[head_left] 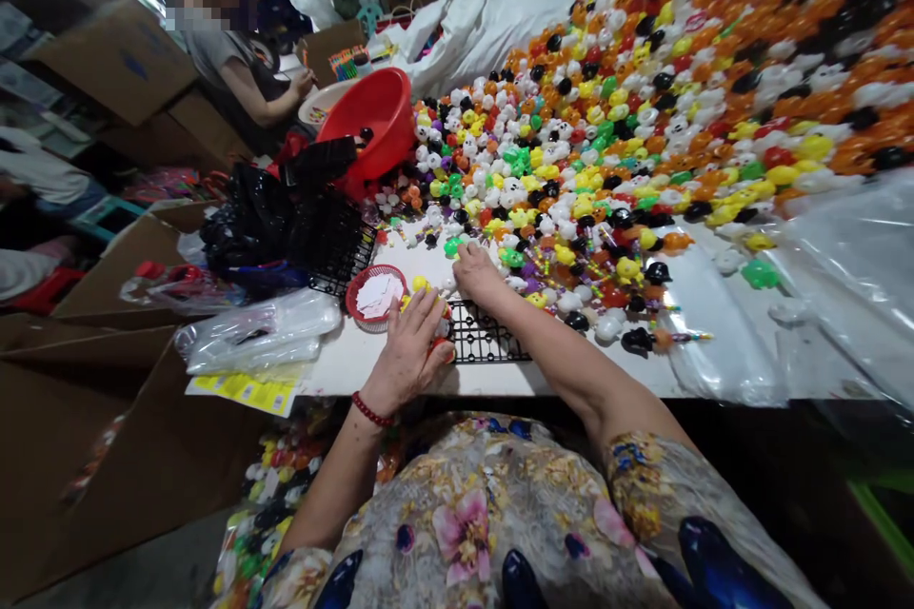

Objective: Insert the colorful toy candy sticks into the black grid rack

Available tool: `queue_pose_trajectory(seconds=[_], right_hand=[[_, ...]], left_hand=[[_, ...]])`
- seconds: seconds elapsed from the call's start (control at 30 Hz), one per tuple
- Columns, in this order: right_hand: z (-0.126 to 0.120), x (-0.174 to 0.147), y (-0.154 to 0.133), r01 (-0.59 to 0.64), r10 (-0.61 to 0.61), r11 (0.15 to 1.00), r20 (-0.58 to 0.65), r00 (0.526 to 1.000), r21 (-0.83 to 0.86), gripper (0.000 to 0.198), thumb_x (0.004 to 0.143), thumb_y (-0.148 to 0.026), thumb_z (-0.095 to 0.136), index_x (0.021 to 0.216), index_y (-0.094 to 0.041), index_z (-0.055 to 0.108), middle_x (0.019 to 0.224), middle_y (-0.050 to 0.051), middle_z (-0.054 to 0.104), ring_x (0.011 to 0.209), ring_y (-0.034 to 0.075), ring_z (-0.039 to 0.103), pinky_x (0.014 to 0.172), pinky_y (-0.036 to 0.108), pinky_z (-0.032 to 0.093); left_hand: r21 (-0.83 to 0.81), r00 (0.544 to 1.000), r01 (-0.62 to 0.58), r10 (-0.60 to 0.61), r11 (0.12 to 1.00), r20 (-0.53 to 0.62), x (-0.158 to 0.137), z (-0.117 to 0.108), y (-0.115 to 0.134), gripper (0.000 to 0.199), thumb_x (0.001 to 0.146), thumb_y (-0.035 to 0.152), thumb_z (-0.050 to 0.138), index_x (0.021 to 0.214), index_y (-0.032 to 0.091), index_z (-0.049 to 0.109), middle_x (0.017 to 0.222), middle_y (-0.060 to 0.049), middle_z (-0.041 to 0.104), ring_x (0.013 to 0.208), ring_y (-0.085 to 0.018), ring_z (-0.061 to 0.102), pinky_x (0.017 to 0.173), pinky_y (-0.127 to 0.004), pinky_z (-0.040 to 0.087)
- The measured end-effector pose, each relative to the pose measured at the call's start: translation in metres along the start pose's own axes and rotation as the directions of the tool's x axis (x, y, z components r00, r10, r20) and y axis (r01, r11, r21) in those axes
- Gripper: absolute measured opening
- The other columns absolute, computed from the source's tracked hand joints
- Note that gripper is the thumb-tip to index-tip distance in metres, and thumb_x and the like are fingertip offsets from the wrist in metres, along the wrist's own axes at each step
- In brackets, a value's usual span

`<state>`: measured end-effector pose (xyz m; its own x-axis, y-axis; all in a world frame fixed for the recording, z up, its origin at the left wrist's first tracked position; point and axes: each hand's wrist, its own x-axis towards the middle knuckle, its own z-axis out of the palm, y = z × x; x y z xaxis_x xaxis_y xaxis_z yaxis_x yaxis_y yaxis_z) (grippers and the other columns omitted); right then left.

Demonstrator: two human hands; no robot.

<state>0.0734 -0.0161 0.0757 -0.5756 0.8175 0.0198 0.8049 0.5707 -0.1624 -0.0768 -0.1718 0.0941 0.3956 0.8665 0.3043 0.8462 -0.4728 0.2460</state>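
Note:
My left hand (408,350) lies with its fingers stretched over small yellow and red plastic pieces (420,284) at the left end of a black grid tray (492,338). Its palm and fingers hide most of these pieces. Just beyond the tray, my right hand (478,274) has its fingers curled down at the near edge of a heap of colourful plastic figure heads (514,195). Close to those fingertips is a green piece (452,246); whatever the fingers hold is hidden. A small red basket (350,304) with white paper slips (379,294) stands beside my left hand.
Clear plastic bags (261,333) lie at the table's left, over a yellow printed sheet (243,389). Behind are a black bag (247,219) and a tilted red basin (389,128). More clear bags (721,324) lie right. Another person (235,76) works at the back left. Open cartons (135,457) stand left.

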Motion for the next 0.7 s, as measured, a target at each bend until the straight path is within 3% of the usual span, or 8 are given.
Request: queue_pose_trajectory(seconds=[0.1,0.2,0.3,0.4,0.5,0.7], right_hand=[[0.002,0.000,-0.001,-0.012,0.012,0.999,-0.012,1.000,0.032,0.031,0.093,-0.009,0.041,0.107,-0.008,0.069,0.118,0.022,0.063,0.115,0.029,0.051,0.092,0.038,0.042],[0.006,-0.011,-0.002,-0.125,0.128,0.984,-0.022,0.991,0.123,0.030,0.095,-0.013,0.042,0.118,-0.008,0.061,0.109,0.019,0.067,0.102,0.027,0.060,0.084,0.035,0.044],[0.012,-0.026,-0.005,-0.269,0.270,0.875,0.055,0.961,0.402,0.031,0.092,-0.023,0.057,0.120,-0.012,0.059,0.103,0.012,0.071,0.092,0.023,0.064,0.077,0.030,0.047],[0.017,-0.036,-0.013,-0.309,0.262,0.771,0.165,0.951,0.557,0.022,0.088,-0.024,0.063,0.107,-0.013,0.066,0.097,0.007,0.073,0.086,0.019,0.066,0.074,0.026,0.048],[0.021,-0.038,-0.018,-0.304,0.240,0.767,0.187,0.953,0.565,0.018,0.088,-0.020,0.062,0.102,-0.014,0.070,0.094,0.006,0.075,0.086,0.018,0.067,0.075,0.024,0.048],[0.017,-0.036,-0.019,-0.295,0.231,0.794,0.186,0.955,0.532,0.029,0.088,-0.018,0.061,0.117,-0.014,0.066,0.110,0.012,0.074,0.102,0.023,0.067,0.084,0.027,0.047]], left_hand=[[-0.003,1.000,0.015,-0.015,1.000,-0.003,-0.002,0.001,-0.001,0.056,0.102,0.043,0.031,0.152,0.018,0.032,0.154,-0.016,0.041,0.149,-0.027,0.027,0.122,-0.056,0.008],[-0.030,1.000,0.023,-0.023,0.999,0.003,-0.003,0.001,-0.002,0.057,0.102,0.044,0.029,0.153,0.019,0.031,0.156,-0.017,0.039,0.149,-0.026,0.028,0.122,-0.056,0.009],[-0.066,1.000,0.025,-0.025,0.998,0.003,-0.003,0.002,-0.004,0.059,0.102,0.046,0.027,0.154,0.018,0.027,0.158,-0.019,0.034,0.149,-0.026,0.028,0.122,-0.056,0.011],[-0.079,1.000,0.025,-0.024,0.997,0.013,-0.001,0.003,-0.004,0.060,0.102,0.046,0.026,0.156,0.019,0.023,0.158,-0.018,0.035,0.149,-0.026,0.029,0.122,-0.055,0.011],[-0.080,1.000,0.012,-0.011,0.997,0.017,-0.001,0.004,-0.004,0.060,0.103,0.046,0.025,0.156,0.019,0.020,0.157,-0.018,0.037,0.148,-0.026,0.030,0.122,-0.055,0.011],[-0.066,0.999,0.023,-0.020,0.998,0.044,-0.001,0.004,-0.002,0.061,0.102,0.046,0.026,0.157,0.019,0.018,0.157,-0.018,0.036,0.148,-0.026,0.030,0.122,-0.056,0.011]])
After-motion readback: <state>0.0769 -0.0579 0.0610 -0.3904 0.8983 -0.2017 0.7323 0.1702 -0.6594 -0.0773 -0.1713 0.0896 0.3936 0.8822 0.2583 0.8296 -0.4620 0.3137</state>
